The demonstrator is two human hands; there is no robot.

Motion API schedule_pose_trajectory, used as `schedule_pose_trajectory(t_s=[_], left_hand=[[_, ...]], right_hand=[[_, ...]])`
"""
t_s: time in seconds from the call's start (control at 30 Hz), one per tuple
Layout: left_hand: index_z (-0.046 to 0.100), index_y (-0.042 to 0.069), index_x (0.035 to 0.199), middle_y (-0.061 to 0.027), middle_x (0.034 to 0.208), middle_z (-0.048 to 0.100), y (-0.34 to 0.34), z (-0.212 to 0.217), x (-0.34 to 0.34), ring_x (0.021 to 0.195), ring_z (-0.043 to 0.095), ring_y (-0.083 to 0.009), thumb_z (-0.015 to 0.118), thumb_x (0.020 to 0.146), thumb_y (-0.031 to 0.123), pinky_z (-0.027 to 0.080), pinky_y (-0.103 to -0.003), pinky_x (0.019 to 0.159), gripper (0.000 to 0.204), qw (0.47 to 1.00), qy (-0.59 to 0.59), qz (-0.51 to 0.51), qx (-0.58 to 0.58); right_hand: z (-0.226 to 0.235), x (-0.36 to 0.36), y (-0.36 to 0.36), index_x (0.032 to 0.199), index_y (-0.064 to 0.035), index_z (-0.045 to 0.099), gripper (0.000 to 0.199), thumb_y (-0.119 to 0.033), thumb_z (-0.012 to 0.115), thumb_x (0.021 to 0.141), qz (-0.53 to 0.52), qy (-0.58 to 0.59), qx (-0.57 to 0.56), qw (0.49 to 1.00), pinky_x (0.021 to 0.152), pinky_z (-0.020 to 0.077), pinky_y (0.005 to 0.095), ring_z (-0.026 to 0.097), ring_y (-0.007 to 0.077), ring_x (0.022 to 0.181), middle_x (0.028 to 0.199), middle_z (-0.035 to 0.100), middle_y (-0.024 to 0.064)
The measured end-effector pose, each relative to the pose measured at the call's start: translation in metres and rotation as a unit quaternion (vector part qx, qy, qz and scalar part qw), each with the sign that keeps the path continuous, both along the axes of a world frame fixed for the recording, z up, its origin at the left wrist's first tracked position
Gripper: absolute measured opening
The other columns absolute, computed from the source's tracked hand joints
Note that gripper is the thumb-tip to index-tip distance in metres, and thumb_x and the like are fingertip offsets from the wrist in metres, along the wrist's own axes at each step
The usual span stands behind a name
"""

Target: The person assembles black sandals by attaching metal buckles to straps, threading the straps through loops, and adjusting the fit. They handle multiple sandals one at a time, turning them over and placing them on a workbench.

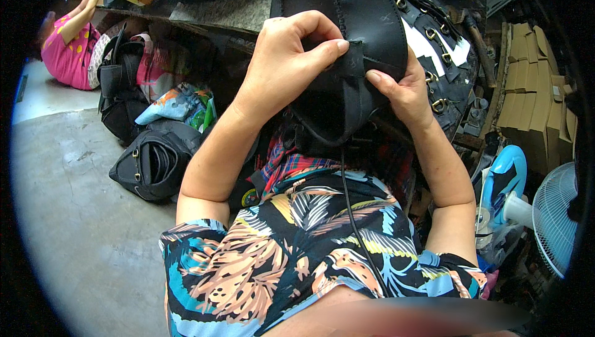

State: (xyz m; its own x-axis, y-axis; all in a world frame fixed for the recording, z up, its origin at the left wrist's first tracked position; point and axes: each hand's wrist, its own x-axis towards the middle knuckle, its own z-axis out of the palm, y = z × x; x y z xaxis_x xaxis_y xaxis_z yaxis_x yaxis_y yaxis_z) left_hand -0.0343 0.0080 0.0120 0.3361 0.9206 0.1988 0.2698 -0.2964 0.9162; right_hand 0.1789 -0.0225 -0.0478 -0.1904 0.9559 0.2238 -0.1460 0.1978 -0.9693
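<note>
A black leather bag (375, 17) with a curved stitched seam is held up in front of me, its lower part hanging over my lap. My left hand (288, 55) is closed, thumb and bent forefinger pinched at the seam beside a short black tab (353, 61). Whether a thread or small tool sits in that pinch is too small to see. On the bag's right edge, my right hand (406, 95) grips with the thumb in front and the fingers hidden behind.
Black straps with gold-coloured buckles (439, 105) and a hammer (478, 45) lie on the workbench at right. Cardboard boxes (527, 95) and a fan (555, 219) stand beyond. On the floor at left are black bags (152, 163). A person in pink (71, 52) sits farther off.
</note>
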Motion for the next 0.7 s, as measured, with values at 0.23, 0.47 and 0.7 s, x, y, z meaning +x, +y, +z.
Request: schedule_pose_trajectory(t_s=[0.23,0.47,0.7], left_hand=[[0.067,-0.001,0.085,0.0009,0.073,0.063,0.005,-0.003,0.003,0.068,0.055,-0.0041,0.071,0.085,0.013,0.043,-0.02,0.061,0.014,0.999,0.021,0.009,0.032],[0.067,0.0,0.087,-0.0024,0.073,0.066,0.007,-0.011,0.006,0.068,0.058,-0.0067,0.072,0.085,0.012,0.047,-0.023,0.063,0.013,0.988,0.073,0.042,0.13],[0.066,0.004,0.085,-0.0065,0.077,0.067,0.005,-0.019,0.01,0.071,0.063,-0.0186,0.073,0.081,0.017,0.045,-0.031,0.072,0.015,0.948,0.154,0.09,0.263]], right_hand=[[0.003,0.0,0.003,0.132,0.0006,0.049,0.053,-0.009,0.071,0.085,0.011,-0.013,0.025,1.0,0.097,0.0452,0.0312,0.06,0.016,0.106,0.117,0.063,0.009],[0.003,-0.001,0.004,0.13,0.0013,0.05,0.045,-0.011,0.065,0.09,0.022,0.0,0.002,1.0,0.095,0.0458,0.0293,0.059,0.0146,0.104,0.116,0.063,0.0088],[0.008,-0.005,0.003,0.129,0.0018,0.051,0.04,-0.014,0.061,0.093,0.029,0.063,-0.065,0.995,0.09,0.0495,0.0282,0.062,0.0136,0.1,0.114,0.064,0.0085]])
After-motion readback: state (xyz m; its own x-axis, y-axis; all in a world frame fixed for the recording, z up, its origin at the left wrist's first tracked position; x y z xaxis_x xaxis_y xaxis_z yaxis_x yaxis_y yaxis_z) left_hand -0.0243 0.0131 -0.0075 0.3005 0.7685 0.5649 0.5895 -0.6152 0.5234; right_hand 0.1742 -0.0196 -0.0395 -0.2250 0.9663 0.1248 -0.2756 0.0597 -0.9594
